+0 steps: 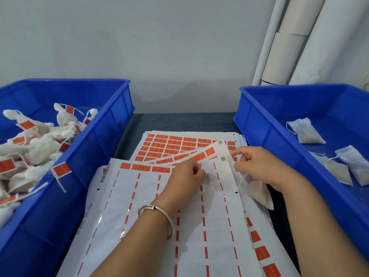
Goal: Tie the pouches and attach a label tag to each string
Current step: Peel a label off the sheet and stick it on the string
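Both blue bins run out of the picture: the left bin is cut by the left and bottom edges, the right bin by the right edge. The print on the red labels is too small to read. The left hand covers part of the nearly stripped label sheet; whether its curled fingers pinch a label cannot be told. A pouch lies half hidden beneath the right hand, its string blurred.
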{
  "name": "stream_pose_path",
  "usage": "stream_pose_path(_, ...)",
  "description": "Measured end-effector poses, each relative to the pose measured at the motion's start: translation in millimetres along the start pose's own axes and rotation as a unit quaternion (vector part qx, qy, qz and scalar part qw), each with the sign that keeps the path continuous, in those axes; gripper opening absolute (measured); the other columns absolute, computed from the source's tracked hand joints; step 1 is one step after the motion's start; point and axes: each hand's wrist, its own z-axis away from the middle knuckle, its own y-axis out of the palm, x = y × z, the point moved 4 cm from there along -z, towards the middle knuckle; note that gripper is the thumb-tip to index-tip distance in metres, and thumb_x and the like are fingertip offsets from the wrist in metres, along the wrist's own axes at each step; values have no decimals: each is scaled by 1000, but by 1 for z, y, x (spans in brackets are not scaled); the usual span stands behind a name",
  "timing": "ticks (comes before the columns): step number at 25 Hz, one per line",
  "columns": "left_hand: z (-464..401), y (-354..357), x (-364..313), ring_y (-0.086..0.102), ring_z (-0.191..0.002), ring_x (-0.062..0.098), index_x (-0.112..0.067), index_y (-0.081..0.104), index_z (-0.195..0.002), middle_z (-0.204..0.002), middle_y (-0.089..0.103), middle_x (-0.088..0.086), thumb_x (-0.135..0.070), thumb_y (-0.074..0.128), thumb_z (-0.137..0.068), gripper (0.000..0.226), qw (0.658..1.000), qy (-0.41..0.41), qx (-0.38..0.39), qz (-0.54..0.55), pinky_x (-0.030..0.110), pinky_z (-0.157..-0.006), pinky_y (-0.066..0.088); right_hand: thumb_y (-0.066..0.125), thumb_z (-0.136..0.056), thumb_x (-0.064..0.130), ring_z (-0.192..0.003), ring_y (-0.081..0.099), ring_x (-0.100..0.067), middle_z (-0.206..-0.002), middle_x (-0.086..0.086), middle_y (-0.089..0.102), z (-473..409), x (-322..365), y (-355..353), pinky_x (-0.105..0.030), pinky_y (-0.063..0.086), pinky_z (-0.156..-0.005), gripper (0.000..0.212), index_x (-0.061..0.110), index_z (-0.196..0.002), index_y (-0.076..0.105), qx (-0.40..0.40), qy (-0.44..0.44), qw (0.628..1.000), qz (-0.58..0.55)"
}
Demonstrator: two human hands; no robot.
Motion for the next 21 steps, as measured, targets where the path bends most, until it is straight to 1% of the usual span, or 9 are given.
stream_pose_path(3,-1,-1,1,57,-66,9,-25,51,-79,-80,60,-3,-32,49,-95,18,1000,2,14,7,12,-54,39,56,-83,5,-64,54,-14,-70,0,59,17,7,-10,-23,47,-61,48,49,-100,54,38,-8,998,42)
stream_pose_path(5,0,-3,3,55,-66,9,-24,50,-80,-81,60,-3,-31,49,-95,17,1000,3,21,11,13,-55,38,59,-83,1,-72,61,-15,-76,2,66,28,8,-13,-19,48,-63,52,47,-103,51,45,-3,997,62)
stream_pose_path(6,0,-4,4,55,-66,9,-25,51,-80,-80,60,-3,-32,49,-95,16,1000,4,22,13,13,-55,38,61,-82,1,-78,63,-12,-80,4,67,34,8,-14,-15,48,-64,52,47,-104,50,47,-2,996,70)
stream_pose_path(10,5,-9,7,57,-68,9,-26,57,-82,-79,60,-9,-32,54,-93,12,1000,5,1,26,9,-54,37,67,-83,3,-78,61,-4,-81,13,64,55,11,-17,-13,46,-69,47,43,-105,59,24,-15,993,114)
stream_pose_path(13,6,-13,4,58,-73,6,-29,58,-86,-81,60,-15,-30,59,-91,5,998,6,-24,55,7,-54,38,56,-91,6,-76,60,-3,-83,17,62,62,9,-24,-9,43,-61,36,32,-115,64,-52,-14,989,139)
stream_pose_path(15,9,-14,1,59,-74,4,-35,51,-95,-83,58,-18,-27,59,-91,11,997,18,-25,74,4,-51,39,43,-96,2,-84,60,-2,-100,13,64,64,7,-26,-8,43,-62,42,28,-124,60,-69,8,986,151)
stream_pose_path(17,13,-13,1,59,-77,4,-38,50,-96,-85,58,-20,-23,55,-94,16,996,44,-22,72,4,-54,39,39,-94,-3,-106,57,-10,-130,6,56,68,7,-23,-14,44,-78,51,28,-134,51,-72,23,977,198)
stream_pose_path(18,16,-11,1,59,-79,3,-38,53,-93,-86,57,-21,-21,52,-95,17,996,59,-22,68,4,-57,39,40,-93,-5,-115,53,-14,-140,4,48,71,7,-20,-18,43,-85,55,27,-137,47,-82,30,974,210)
stream_pose_path(21,19,-6,5,56,-86,1,-34,62,-89,-92,55,-25,-18,50,-95,21,994,83,-24,69,5,-68,38,44,-91,-7,-125,46,-18,-147,1,38,84,1,-16,-25,41,-97,59,24,-141,41,-114,51,971,206)
